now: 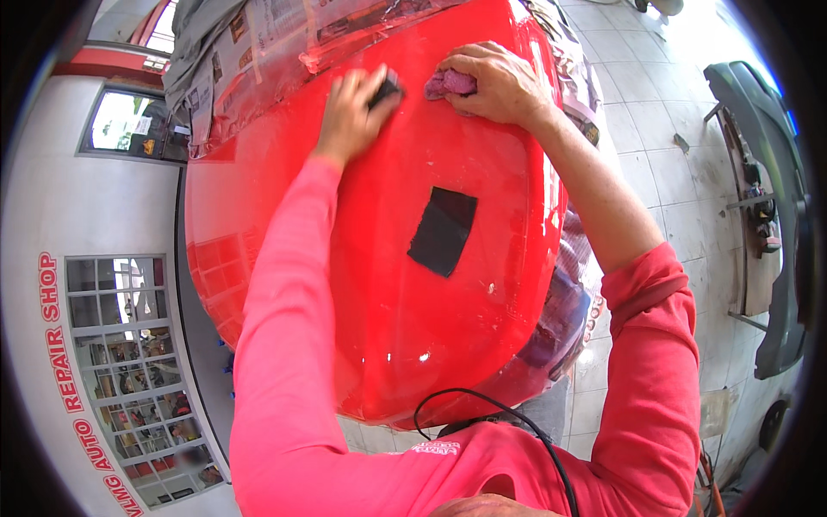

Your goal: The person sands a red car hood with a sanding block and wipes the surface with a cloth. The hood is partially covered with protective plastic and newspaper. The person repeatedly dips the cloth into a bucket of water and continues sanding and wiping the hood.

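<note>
Two Tools, One Even Pressure

We work far up the red panel (388, 215), close to the masking paper (269, 43) along its upper edge. Our left hand (353, 112) is partly closed, fingers bent over a dark block (387, 89); it is a little blurred. Our right hand (500, 86) curls round a bunched pink cloth (450, 84), just beside the block, with fingers and thumb tucked in around it. Both tools appear to rest on the panel, though their undersides are hidden from us.

The step looks like rubbing with the block and wiping with the cloth, so we judge that the block deserves a flat, even hold. If we tip it onto an edge, it could cut a groove; if our fingertips bear down, the pressure could turn patchy. Straight, overlapping strokes seem wiser than small circles. Where the panel curves away at the right, a lighter touch would suit, since edges probably wear through fastest.

The cloth would do best following close behind the block, lifting residue so that we can read the surface. We cannot tell how wet it is. Near the masking paper, shorter strokes should spare its border.

A black sheet (443, 231) lies on the panel between our forearms, nearer to us than both hands; our sleeves (289, 276) should pass clear of it. Pale marks (492, 289) nearby merit a look.
</note>
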Tool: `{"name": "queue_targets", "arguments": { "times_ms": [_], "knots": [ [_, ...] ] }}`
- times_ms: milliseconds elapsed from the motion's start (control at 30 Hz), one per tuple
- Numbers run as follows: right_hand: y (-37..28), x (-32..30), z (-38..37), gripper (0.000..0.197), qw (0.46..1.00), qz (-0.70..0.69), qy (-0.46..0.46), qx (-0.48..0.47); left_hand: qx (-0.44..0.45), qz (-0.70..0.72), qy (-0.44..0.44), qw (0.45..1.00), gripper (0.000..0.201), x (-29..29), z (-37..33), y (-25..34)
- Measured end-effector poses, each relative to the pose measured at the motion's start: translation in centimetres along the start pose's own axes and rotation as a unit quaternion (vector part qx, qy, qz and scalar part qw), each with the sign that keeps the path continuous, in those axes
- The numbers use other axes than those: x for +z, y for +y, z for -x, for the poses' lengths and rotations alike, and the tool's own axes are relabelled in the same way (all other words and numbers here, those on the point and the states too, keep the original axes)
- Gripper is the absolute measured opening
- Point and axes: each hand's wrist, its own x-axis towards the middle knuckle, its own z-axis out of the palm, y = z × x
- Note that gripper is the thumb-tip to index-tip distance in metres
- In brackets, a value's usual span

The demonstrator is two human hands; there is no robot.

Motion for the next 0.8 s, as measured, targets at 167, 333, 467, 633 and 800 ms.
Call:
{"name": "queue_targets", "arguments": {
  "times_ms": [167,333,467,633,800],
  "knots": [
    [1.4,-1.3,0.8,0.047,1.0,0.013,-0.002,0.017,-0.02,0.011,0.026,0.999,0.06,2.8,0.2,2.1],
    [0.0,-1.3,0.4,0.046,0.998,0.031,0.005,0.046,-0.093,0.029,-0.074,0.993,0.068,-11.0,22.4,13.7],
    [0.7,-1.5,0.9,0.043,0.997,0.039,-0.007,0.066,-0.043,0.046,-0.105,0.993,0.07,-10.9,21.8,11.6],
    [-0.4,-0.6,-0.1,0.044,0.999,0.018,-0.001,0.027,0.008,0.024,-0.012,1.0,0.054,-0.4,-0.4,-0.2],
    [-0.1,-2.1,0.5,0.052,0.997,0.035,-0.045,0.056,-0.012,-0.03,0.039,0.999,0.055,3.1,1.1,0.9]
  ]
}}
